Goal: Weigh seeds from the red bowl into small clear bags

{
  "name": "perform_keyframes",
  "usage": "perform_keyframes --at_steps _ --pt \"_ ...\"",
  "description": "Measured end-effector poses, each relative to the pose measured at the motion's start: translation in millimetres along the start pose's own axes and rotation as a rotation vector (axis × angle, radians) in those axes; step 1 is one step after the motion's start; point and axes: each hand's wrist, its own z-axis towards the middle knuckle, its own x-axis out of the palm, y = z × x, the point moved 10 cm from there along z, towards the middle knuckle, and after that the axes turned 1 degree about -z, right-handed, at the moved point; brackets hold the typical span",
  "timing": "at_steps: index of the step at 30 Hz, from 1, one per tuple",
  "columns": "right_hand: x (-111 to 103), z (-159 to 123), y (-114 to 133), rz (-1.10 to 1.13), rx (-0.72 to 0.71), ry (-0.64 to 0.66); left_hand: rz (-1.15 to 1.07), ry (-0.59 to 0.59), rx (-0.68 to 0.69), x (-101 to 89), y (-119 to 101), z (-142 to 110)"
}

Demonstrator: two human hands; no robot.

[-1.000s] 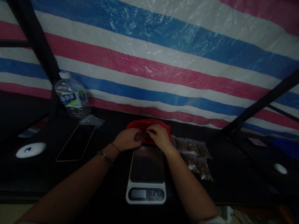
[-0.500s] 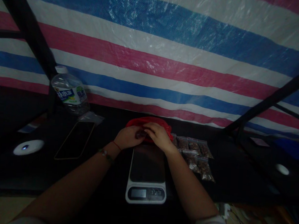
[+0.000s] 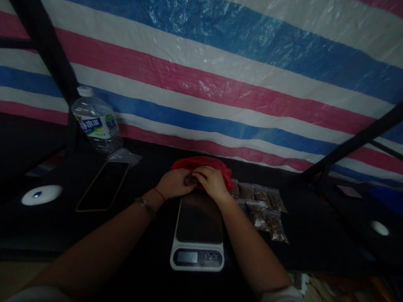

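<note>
Both hands meet over an open red plastic bag [image 3: 204, 162], just behind a digital kitchen scale [image 3: 200, 221]. My left hand [image 3: 175, 182] is closed around a small clear plastic bag [image 3: 190, 180] that looks dark and brownish between the hands. My right hand [image 3: 213, 182] has its fingers curled onto the same little bag from the other side; its fingertips are partly hidden. The scale has a dark plate, a white rim and a lit display too blurred to read. To the right lie several filled zip bags [image 3: 260, 195] with brown bits inside.
A clear plastic bottle [image 3: 98, 126] with a label stands at the back left. Before it lie an empty-looking clear bag [image 3: 124, 156], a phone [image 3: 103, 186] and a white oval device [image 3: 42, 194]. Black frame bars [image 3: 362, 136] and a striped tarp [image 3: 226, 88] close off the back.
The view has shifted slightly. Both hands stay over the red bag with the small bag between them, the fingers moving only a little.
</note>
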Motion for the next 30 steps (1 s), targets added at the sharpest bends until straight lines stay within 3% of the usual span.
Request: perform_keyframes --at_steps 4,9,15,26,30 --pt "-12 -4 -16 -0.071 0.048 -0.018 -0.042 -0.006 0.006 -4.4 -1 -1" --pt "14 -17 -44 -0.25 0.123 0.277 0.014 -0.035 -0.08 -9.0 13 -2" --pt "30 -25 -64 -0.239 0.231 0.388 0.03 -0.024 -0.113 -5.6 21 -3" --pt "38 -21 -82 -0.274 0.234 0.401 0.044 -0.012 -0.121 -2.1 19 -3" --pt "20 -15 -70 -0.231 0.218 0.242 0.053 -0.003 -0.128 -1.8 18 -3"
